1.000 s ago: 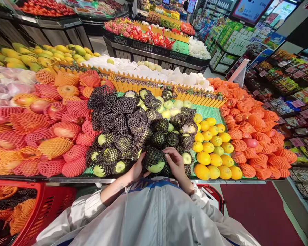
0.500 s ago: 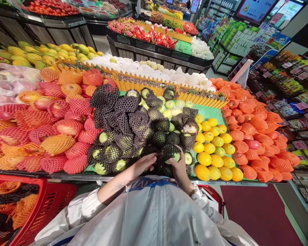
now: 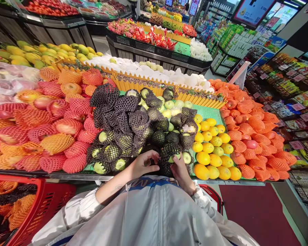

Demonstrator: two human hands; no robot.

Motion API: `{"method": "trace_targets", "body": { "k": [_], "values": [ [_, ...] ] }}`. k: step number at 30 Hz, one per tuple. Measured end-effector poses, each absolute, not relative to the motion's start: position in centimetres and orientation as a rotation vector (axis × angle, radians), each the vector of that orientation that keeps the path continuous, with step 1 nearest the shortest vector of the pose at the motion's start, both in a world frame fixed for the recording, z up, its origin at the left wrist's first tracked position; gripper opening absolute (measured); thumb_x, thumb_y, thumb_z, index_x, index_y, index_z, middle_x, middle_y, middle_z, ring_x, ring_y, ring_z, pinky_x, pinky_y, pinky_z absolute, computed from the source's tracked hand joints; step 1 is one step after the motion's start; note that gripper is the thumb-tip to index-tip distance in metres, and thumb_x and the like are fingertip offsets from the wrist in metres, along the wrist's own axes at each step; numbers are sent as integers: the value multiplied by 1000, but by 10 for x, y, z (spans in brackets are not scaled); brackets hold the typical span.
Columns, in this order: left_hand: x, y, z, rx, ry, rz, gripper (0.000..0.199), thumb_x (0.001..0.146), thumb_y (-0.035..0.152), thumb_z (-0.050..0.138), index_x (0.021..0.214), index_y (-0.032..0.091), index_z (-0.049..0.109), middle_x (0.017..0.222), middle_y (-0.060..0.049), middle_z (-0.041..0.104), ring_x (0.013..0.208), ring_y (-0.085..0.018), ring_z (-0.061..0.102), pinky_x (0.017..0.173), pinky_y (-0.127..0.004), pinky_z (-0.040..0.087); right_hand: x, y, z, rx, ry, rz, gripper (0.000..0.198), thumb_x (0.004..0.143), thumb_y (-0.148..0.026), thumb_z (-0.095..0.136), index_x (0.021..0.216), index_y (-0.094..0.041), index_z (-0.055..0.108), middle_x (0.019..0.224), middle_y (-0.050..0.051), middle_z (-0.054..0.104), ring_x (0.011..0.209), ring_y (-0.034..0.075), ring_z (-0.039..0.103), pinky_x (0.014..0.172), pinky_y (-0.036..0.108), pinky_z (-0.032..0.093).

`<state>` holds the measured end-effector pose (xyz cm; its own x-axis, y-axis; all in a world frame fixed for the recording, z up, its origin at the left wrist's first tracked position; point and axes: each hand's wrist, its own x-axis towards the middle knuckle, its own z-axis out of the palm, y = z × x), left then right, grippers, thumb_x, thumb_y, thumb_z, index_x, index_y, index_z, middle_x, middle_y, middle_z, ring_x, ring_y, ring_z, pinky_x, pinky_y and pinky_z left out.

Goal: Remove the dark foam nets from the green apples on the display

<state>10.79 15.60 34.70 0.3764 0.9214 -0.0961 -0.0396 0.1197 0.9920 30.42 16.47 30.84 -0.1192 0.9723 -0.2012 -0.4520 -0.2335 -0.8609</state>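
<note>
My right hand (image 3: 181,172) is closed around a green apple in a black foam net (image 3: 169,151) at the front of the display, thumb on its bare green skin. Just left of it, my left hand (image 3: 145,164) is open, its fingers curved and the thumb held apart, with nothing visible in it. More netted green apples (image 3: 112,152) lie around and behind both hands, beside a heap of black foam nets (image 3: 112,116). Bare green apples (image 3: 179,103) lie at the back against the yellow picket divider (image 3: 141,87).
Apples in pink and orange nets (image 3: 66,128) fill the left. Yellow-orange fruit (image 3: 215,160) sits right of the green apples, then fruit in orange nets (image 3: 263,136). A red basket (image 3: 51,194) holding foam nets stands at lower left; another red basket edge (image 3: 215,198) shows at right.
My left hand has drawn slightly apart from the netted apple, its thumb and fingers spreading. My right hand still holds the apple, which has turned a little.
</note>
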Motion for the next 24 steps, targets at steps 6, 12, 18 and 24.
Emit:
{"method": "trace_targets", "body": {
  "k": [6, 12, 18, 24],
  "values": [
    [111, 149, 348, 1295, 904, 913, 27, 73, 39, 81, 83, 17, 70, 81, -4, 64, 81, -20, 57, 74, -29, 45, 298, 163, 306, -959, -763, 1602, 75, 62, -45, 86, 126, -30, 50, 119, 4, 67, 104, 20, 65, 97, 38, 53],
    [104, 150, 346, 1155, 843, 940, 29, 80, 42, 74, 87, 16, 63, 81, -2, 64, 77, -16, 57, 71, -26, 44, 298, 160, 311, -994, -775, 1614, 78, 57, -40, 88, 124, -30, 50, 119, 2, 65, 102, 20, 64, 93, 35, 53],
    [107, 152, 336, 1052, 917, 1153, 48, 84, 31, 69, 123, 26, 41, 92, 3, 59, 64, -8, 54, 55, -18, 38, 298, 158, 313, -1068, -1025, 1566, 86, 48, -33, 94, 121, -28, 49, 122, 4, 61, 110, 24, 61, 102, 39, 49],
    [100, 154, 334, 1768, 1049, 1133, 38, 95, 18, 47, 130, 25, 62, 98, -4, 54, 83, -13, 56, 73, -27, 48, 299, 159, 317, -1084, -1353, 1447, 94, 55, -33, 92, 133, -26, 40, 132, 7, 55, 123, 24, 55, 111, 40, 42]
  ]
}}
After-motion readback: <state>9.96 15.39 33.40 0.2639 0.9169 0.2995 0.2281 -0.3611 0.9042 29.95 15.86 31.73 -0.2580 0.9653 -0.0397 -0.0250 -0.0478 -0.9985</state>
